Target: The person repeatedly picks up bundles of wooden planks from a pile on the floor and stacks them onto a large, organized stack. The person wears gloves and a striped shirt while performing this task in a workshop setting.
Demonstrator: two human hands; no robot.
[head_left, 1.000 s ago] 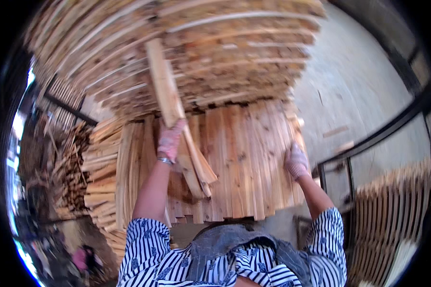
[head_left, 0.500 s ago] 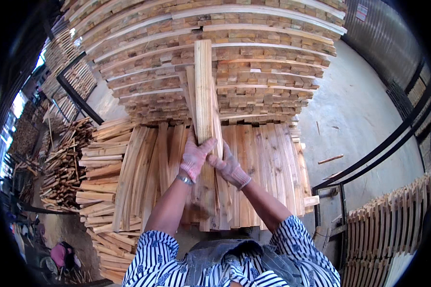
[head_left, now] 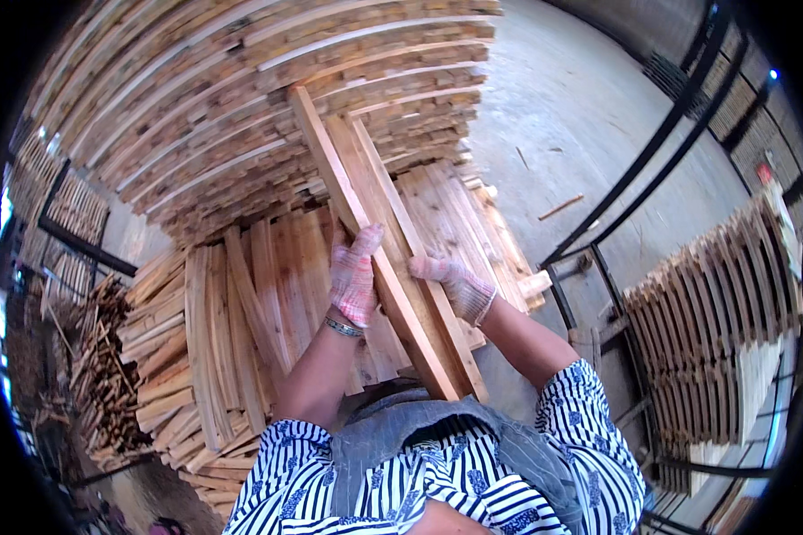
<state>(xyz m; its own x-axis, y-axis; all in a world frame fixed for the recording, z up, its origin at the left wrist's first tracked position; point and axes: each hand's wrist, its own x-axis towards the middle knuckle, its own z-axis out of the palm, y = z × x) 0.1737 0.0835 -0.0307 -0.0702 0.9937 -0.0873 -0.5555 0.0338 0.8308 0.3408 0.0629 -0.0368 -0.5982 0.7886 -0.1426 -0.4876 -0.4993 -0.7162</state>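
Several long wooden boards are between my hands in the head view, slanting from far left down toward my apron. My left hand [head_left: 357,278], in a pale pinkish work glove, closes on a board standing on edge [head_left: 326,169] at the bundle's left side. From the right side, my right hand [head_left: 457,285], gloved alike, grips a narrow board [head_left: 386,183] with its thumb over the top. A wider board [head_left: 359,159] lies lower between these two. Beneath the bundle spreads a layer of flat boards [head_left: 285,267]; my fingers under the held wood are hidden.
A tall, layered lumber stack [head_left: 241,107] rises beyond the boards. Loose sticks [head_left: 116,366] are heaped at the left. On the right stand a dark metal frame [head_left: 611,303] and another wood stack [head_left: 714,312]. A stray stick [head_left: 560,207] lies on the concrete floor [head_left: 598,143].
The held boards have come closer to my body and tilted, their far ends now leaning left. My hands have moved apart, and the view has turned to the right.
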